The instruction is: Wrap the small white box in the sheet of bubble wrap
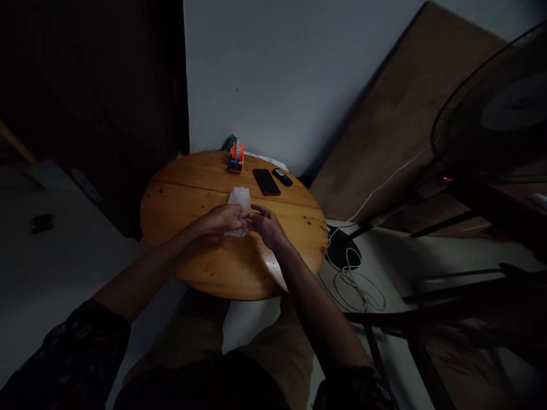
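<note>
A crumpled piece of whitish, see-through plastic wrap (240, 196) lies over the middle of the round wooden table. My left hand (226, 218) is closed on the wrap from the left, fingers bent over it. From the right, my right hand (267, 226) meets it, thumb and fingertips pinching the wrap's edge while the index finger sticks out. Both hands' fingertips nearly touch. Whether anything is inside the wrap cannot be made out in the dim light.
Toward the back of the table (179, 199) stand an orange and blue tape dispenser (236, 158), a black smartphone (266, 182) and a small keypad phone (282, 177). A wall is behind. To the right are a fan (504, 108), a leaning board (401, 102) and coiled white cable (359, 285).
</note>
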### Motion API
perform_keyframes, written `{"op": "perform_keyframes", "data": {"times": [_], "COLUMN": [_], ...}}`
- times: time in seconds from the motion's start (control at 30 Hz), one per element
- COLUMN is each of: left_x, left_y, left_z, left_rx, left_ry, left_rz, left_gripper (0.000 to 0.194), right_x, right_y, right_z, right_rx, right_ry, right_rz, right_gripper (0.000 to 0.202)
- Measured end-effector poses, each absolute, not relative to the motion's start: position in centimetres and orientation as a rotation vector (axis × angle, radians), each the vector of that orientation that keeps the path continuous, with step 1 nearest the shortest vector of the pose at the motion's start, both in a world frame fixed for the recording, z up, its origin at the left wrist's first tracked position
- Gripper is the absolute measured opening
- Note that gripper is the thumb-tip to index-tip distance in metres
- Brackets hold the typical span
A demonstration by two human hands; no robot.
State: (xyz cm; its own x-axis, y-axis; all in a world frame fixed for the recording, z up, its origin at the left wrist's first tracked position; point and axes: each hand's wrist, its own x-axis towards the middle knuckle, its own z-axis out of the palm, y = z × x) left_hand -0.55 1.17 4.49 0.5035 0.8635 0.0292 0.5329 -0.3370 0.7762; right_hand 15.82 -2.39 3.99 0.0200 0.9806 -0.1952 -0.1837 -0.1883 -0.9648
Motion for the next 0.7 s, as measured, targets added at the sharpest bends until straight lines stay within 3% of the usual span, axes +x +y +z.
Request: {"op": "perform_keyframes", "data": {"times": [0.1, 0.3, 0.53, 0.7], "left_x": [-0.6, -0.6, -0.6, -0.8], "left_y": [1.0, 0.7, 0.5, 0.3], "left_z": [4.4, 4.4, 2.5, 2.4], "left_rx": [2.068, 1.928, 1.884, 1.890], "left_ry": [1.200, 1.278, 1.237, 1.236], "left_rz": [0.514, 0.525, 0.685, 0.699], "left_gripper": [0.032, 0.073, 0.079, 0.083], "right_x": [16.6, 17.3, 17.1, 17.6], "right_y": [-2.9, -3.0, -2.0, -1.2], "right_z": [3.7, 3.2, 3.3, 3.3], "right_rx": [-1.074, -0.971, -1.053, -1.107], "right_ry": [-0.957, -1.020, -1.386, -1.587], "right_rz": [1.507, 1.583, 1.401, 1.017], "right_gripper": [0.045, 0.054, 0.063, 0.058]}}
